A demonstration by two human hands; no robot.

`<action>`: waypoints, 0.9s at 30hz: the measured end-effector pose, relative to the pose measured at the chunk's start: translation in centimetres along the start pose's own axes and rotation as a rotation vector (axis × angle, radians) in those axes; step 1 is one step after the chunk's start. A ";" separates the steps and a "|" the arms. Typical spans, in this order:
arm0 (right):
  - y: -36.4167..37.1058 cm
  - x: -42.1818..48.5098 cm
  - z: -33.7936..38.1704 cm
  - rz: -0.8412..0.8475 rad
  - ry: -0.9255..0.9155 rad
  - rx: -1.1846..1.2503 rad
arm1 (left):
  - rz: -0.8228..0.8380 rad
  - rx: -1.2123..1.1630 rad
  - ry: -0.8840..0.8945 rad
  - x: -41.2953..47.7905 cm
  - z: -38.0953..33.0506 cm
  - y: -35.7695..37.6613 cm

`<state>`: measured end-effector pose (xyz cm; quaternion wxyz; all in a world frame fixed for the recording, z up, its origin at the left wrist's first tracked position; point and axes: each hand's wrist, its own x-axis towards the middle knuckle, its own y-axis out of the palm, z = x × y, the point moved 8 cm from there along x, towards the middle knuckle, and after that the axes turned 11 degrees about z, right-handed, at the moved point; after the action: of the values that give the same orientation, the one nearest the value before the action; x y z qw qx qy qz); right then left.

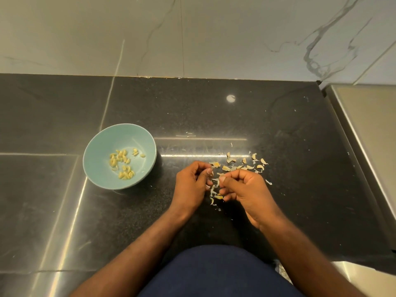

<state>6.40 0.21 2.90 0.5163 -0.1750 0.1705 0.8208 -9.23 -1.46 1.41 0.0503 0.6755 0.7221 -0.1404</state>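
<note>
My left hand (191, 185) and my right hand (244, 190) are close together over the black counter (214, 116), fingers curled. Between their fingertips they pinch a small garlic clove (216, 181) with pale skin hanging from it. Loose garlic skins and unpeeled cloves (246, 163) lie scattered just beyond my hands. A few skin scraps (215, 198) lie under my fingers. A light blue bowl (100, 151) stands to the left of my hands and holds several peeled yellow cloves (122, 163).
A marble-look wall (192, 35) rises behind the counter. A steel surface (368, 125) borders the counter on the right. My dark blue clothing (214, 273) fills the bottom middle.
</note>
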 end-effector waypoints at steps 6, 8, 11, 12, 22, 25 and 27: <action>0.0 0.7 -0.8 -0.068 0.059 -0.203 | 0.083 0.101 -0.122 0.0 1.2 -1.0; 0.1 0.6 -0.5 -0.062 0.054 -0.288 | 0.071 0.165 -0.081 -0.4 0.3 -1.5; 0.2 0.0 1.0 -0.036 -0.008 -0.454 | 0.153 0.223 -0.003 -1.0 -1.4 -0.7; 0.3 -0.2 1.6 -0.026 -0.042 -0.477 | 0.177 0.203 0.015 -1.2 -1.8 -0.3; 1.3 -1.3 4.6 -0.057 -0.261 -0.498 | 0.048 0.059 0.053 -2.2 -3.0 -2.4; 0.1 -1.0 3.8 -0.074 -0.205 -0.560 | -0.002 0.032 -0.018 -2.1 -1.8 -3.5; 0.4 -0.2 2.2 0.023 -0.100 -0.715 | -0.013 0.019 -0.064 -2.2 -0.8 -3.8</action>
<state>5.91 0.92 4.95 0.4208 -0.3023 -0.1511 0.8418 -12.73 -3.54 3.29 0.0661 0.6663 0.7233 -0.1690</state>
